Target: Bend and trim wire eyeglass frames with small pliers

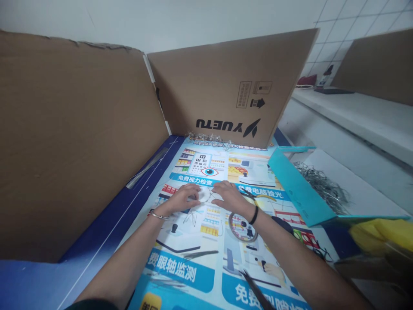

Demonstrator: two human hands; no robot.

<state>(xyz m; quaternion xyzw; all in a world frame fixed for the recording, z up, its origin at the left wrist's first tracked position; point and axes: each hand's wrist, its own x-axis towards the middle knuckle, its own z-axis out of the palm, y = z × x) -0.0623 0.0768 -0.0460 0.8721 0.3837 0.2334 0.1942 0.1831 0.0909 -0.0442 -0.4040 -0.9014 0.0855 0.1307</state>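
Note:
A small white disc (204, 194) lies flat between my hands on the printed mat. The curled fingers and thumb of my left hand (184, 198) grip the disc's left edge. From the right, my right hand (231, 196) reaches in with bent fingers at a thin line that looks like wire; what its fingertips pinch is too small to make out. Close by are a roll of clear tape (244, 228), under my right wrist, and a few loose thin wires (191, 218). Nearer to me lie a bunch of cut wires (201, 254) and dark pointed blades (254, 288).
Tall cardboard panels (226, 86) enclose the left and back. A teal box (292, 185) at right holds tangled silvery wire (322, 185). Long straight wires (146, 168) lie along the left panel. Yellow material (382, 234) and a white ledge (355, 107) are at right.

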